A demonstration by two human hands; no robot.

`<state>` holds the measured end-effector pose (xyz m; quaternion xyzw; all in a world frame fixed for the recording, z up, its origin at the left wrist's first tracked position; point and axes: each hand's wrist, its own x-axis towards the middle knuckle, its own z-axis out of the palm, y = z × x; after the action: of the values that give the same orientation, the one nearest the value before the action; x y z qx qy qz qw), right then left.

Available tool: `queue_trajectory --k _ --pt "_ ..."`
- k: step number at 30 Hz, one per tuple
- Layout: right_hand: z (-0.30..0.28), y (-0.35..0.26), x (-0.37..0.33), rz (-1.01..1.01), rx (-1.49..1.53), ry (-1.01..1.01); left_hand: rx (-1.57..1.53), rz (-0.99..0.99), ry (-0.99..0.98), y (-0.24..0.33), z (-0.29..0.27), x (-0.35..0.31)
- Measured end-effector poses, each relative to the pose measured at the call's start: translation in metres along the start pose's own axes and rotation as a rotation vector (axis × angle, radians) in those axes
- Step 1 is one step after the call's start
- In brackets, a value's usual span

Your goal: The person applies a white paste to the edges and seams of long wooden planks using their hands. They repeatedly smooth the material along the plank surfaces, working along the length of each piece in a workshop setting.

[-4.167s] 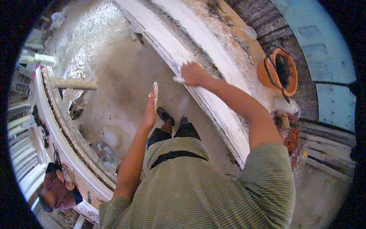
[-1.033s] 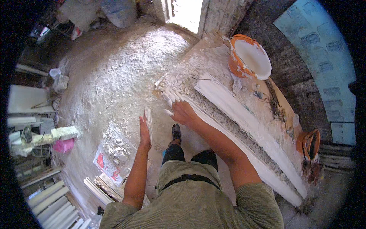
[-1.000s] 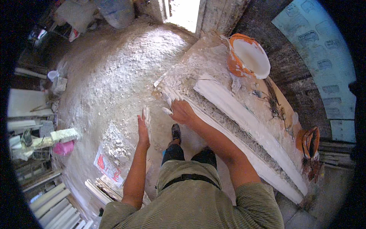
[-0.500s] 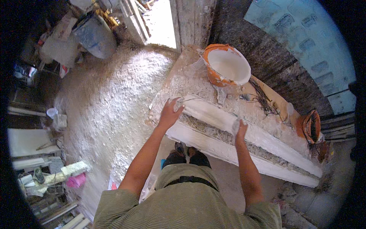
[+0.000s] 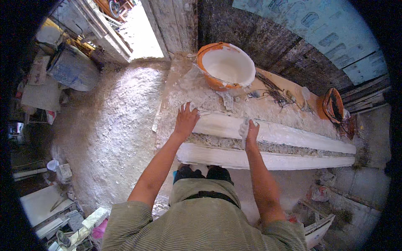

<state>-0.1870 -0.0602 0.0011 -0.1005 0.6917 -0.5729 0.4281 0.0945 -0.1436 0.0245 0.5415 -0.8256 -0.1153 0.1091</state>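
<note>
Two long white plaster mouldings lie side by side along the bench, with a rough grey strip [image 5: 226, 143] between them. My left hand [image 5: 186, 121] is at the left end of the far moulding [image 5: 289, 134], its fingers curled over a whitish edge. Further along the same moulding is my right hand [image 5: 251, 134], closed, with a white patch against its fingers; whether that is wet plaster or a held scrap is unclear. The near moulding [image 5: 251, 160] runs along the bench's front edge, touched by neither hand. Beyond my hands stands an orange basin [image 5: 206, 78] with white liquid inside.
Wires [image 5: 274, 90] and scraps litter the back of the plaster-crusted bench [image 5: 171, 90]. A smaller orange bucket [image 5: 331, 104] stands at its right end. A blue barrel [image 5: 74, 67] leans at the far left, near a bright doorway [image 5: 144, 33]. Boards [image 5: 46, 205] are piled lower left.
My view has turned, so the bench now lies more level across it. My right hand has shifted slightly left along the far moulding. My left hand stays at its end, fingers drawn closer together.
</note>
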Motion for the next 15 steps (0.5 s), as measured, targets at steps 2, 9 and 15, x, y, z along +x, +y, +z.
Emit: queue_trajectory --k 2,9,15 --pt "0.024 -0.002 -0.018 0.042 0.024 0.017 -0.042 0.015 0.068 -0.010 0.002 0.000" --pt "0.137 0.035 -0.065 -0.294 -0.291 -0.001 -0.675 -0.219 0.175 -0.059 -0.046 -0.021" --pt "0.191 0.053 -0.076 -0.414 -0.288 -0.090 -0.819 -0.318 0.177 -0.085 -0.068 -0.043"
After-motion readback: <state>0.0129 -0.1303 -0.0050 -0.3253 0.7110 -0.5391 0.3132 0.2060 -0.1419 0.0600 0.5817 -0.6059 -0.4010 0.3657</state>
